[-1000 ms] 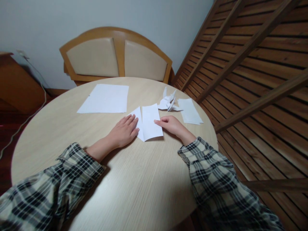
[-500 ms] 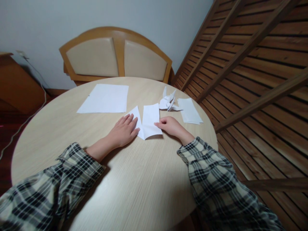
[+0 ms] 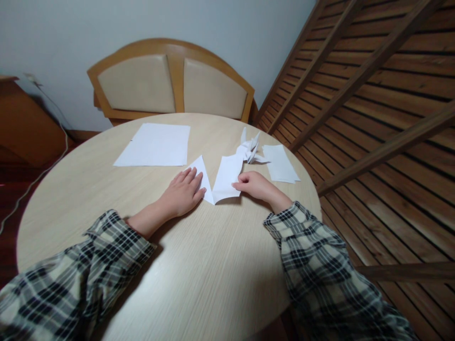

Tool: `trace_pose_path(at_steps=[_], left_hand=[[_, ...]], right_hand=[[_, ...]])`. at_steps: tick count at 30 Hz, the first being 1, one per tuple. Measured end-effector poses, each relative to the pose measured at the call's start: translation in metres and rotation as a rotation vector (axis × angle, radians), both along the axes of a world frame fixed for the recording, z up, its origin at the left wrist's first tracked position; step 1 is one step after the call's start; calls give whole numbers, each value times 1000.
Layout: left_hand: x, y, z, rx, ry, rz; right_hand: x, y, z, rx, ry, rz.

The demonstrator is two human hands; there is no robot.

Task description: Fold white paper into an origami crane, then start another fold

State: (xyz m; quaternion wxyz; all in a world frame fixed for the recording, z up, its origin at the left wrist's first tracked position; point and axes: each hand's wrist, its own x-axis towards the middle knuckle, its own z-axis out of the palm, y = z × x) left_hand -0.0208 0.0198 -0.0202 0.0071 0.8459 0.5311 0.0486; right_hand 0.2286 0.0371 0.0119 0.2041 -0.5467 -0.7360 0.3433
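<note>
A folded sheet of white paper (image 3: 227, 176) lies near the middle of the round table, its two parts meeting in a V at the near corner. My left hand (image 3: 184, 192) is spread flat over the left, triangular part and holds it against the table. At the right edge of the sheet, my right hand (image 3: 254, 185) pinches the paper between thumb and fingers. That right part is slightly lifted, with a shadow beneath its near edge. Just behind it stand folded white paper cranes (image 3: 250, 148); how many cannot be made out.
White sheets (image 3: 154, 144) lie at the table's back left, and smaller white slips (image 3: 280, 163) near its right edge. Beyond the table (image 3: 199, 274) stands a padded wooden headboard (image 3: 179, 80). Slatted wood (image 3: 373, 118) rises on the right, and a cable (image 3: 39, 175) runs at the left.
My right hand has moved slightly right with the right part of the paper, widening the V-shaped gap. My left hand has stayed in place.
</note>
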Motion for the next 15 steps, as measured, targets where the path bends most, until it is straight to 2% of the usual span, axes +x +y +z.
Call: trace_pose_path(at_steps=[9,15], left_hand=[[-1,0,-3,34,-37,31],[-2,-1,0,37,-58,26]], right_hand=[[3,4,-1,17,48,-39],[4,3,-3,-69,81,10]])
